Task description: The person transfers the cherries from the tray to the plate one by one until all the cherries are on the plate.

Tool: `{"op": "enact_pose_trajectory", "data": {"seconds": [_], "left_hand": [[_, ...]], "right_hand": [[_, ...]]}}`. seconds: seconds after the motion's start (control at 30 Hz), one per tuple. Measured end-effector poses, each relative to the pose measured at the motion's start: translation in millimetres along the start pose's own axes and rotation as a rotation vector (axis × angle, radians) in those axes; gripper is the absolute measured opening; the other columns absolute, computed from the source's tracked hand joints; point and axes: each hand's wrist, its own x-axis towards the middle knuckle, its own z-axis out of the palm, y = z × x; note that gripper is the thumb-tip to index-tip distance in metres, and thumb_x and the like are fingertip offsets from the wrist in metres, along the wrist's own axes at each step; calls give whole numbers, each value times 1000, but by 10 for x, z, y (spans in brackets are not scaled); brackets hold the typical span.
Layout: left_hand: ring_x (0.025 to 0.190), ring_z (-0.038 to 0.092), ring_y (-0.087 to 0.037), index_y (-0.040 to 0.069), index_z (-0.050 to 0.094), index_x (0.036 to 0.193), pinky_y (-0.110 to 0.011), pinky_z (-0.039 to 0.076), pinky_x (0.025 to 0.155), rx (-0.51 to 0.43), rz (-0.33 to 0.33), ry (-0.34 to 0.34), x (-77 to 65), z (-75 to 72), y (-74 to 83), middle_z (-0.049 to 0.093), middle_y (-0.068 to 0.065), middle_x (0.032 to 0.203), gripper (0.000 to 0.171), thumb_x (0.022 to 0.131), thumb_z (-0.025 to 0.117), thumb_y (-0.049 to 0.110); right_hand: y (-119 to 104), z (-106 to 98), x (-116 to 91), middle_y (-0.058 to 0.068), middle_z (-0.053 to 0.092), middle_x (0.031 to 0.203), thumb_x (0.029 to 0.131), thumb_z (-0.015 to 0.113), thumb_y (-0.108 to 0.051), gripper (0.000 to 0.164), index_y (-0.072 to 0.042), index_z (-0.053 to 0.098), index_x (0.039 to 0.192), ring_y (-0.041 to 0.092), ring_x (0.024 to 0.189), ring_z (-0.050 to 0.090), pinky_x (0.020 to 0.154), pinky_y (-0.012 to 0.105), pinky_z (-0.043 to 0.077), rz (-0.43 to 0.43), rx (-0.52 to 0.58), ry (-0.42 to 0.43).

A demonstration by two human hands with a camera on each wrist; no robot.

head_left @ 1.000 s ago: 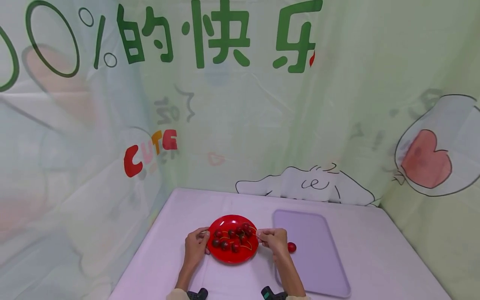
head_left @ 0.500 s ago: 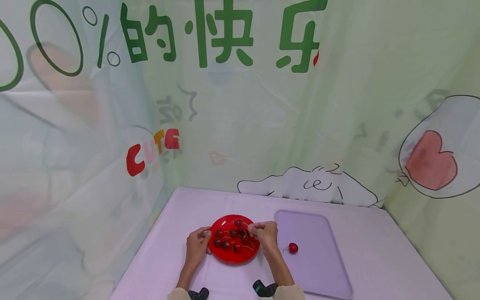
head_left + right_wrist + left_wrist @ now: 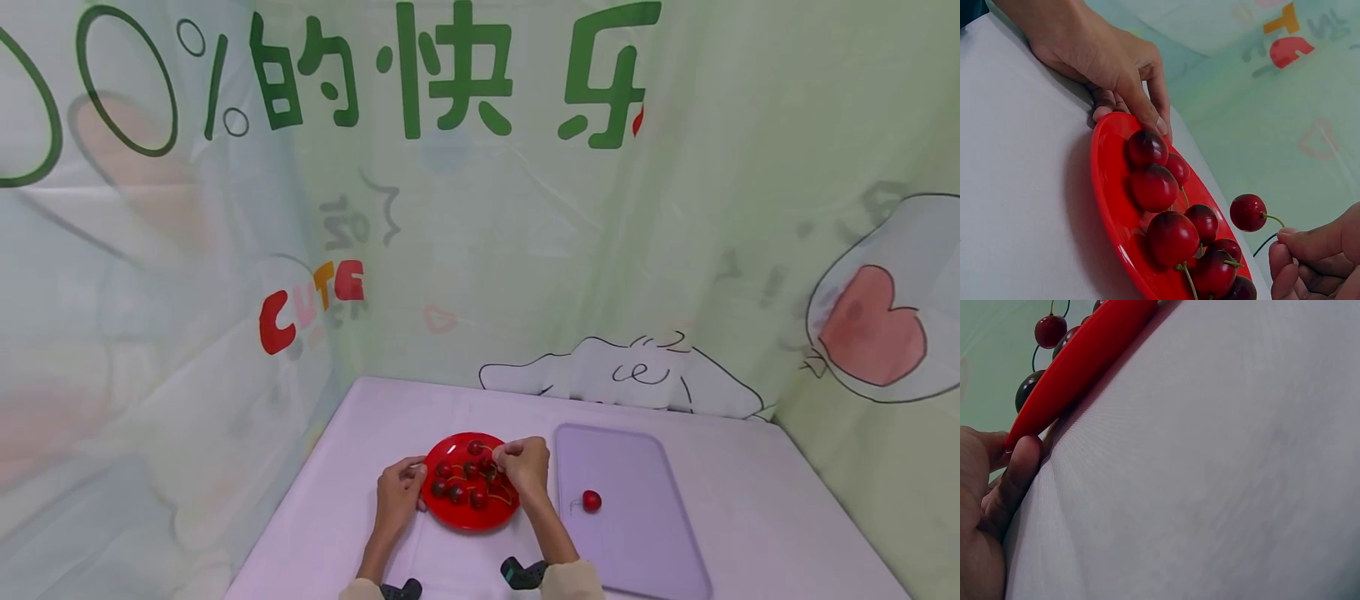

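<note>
A red plate bears several dark red cherries with thin stems. My left hand grips the plate's left rim, thumb on one side and fingers on the other. Over the plate's right side is my right hand. In the right wrist view, its thumb and fingers pinch the green stem of one cherry, which stands out beyond the fingertips, above the plate's far edge. From the left wrist, the plate's underside shows low over the white cloth.
To the right of the plate lies a flat lilac tray with a single cherry on it. A pale cloth covers the table. Printed curtains hang behind and at both sides.
My right hand has moved left from beside the plate's right rim to above its cherries, uncovering the cherry and stem on the tray. My left hand keeps its hold on the rim.
</note>
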Motion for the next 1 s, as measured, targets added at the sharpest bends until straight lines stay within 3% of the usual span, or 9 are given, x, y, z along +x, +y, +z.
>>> {"op": "enact_pose_trajectory", "data": {"seconds": [0.2, 0.4, 0.53, 0.67, 0.9, 1.0], "left_hand": [[50, 64, -13, 5, 73, 136, -21, 59, 54, -10, -5, -1, 0, -4, 35, 76, -18, 111, 29, 109, 68, 15], [49, 63, -12, 1, 72, 136, -21, 59, 53, -14, 19, -12, -30, -14, 81, 76, -20, 110, 30, 110, 66, 15], [50, 63, -11, 1, 72, 136, -20, 58, 54, -16, 19, -19, -40, -15, 87, 76, -20, 110, 31, 110, 67, 16], [48, 62, -10, 0, 72, 135, -21, 58, 51, -22, 25, -22, -32, -19, 81, 76, -21, 108, 30, 109, 67, 13], [48, 62, -11, 0, 72, 136, -21, 58, 51, -28, 8, -25, -15, -25, 74, 75, -21, 108, 30, 108, 68, 11], [48, 62, -11, 0, 73, 135, -22, 58, 50, -31, 9, -19, -4, -30, 72, 75, -20, 108, 29, 108, 68, 11]], "right_hand": [[74, 93, 63, 10, 72, 67, 91, 78, 7, 12, 4, 81, 80, 16, 62, 64, 57, 27, 57, -59, -55, 17], [482, 254, 328, 8, 72, 65, 89, 80, 6, 17, -4, 81, 75, 19, 61, 64, 54, 29, 57, -172, -100, 8], [394, 257, 264, 8, 75, 69, 86, 84, 5, 14, -3, 81, 75, 16, 63, 66, 58, 31, 62, -159, -152, 9], [147, 197, 73, 10, 77, 71, 87, 84, 6, 12, 0, 82, 77, 15, 65, 68, 62, 33, 66, -142, -196, 1], [233, 241, 85, 12, 77, 71, 86, 84, 8, 11, 2, 82, 77, 17, 63, 69, 61, 36, 68, -214, -184, -13], [468, 328, 254, 10, 75, 68, 84, 85, 9, 13, 0, 82, 76, 16, 59, 67, 55, 31, 64, -294, -156, -16]]}}
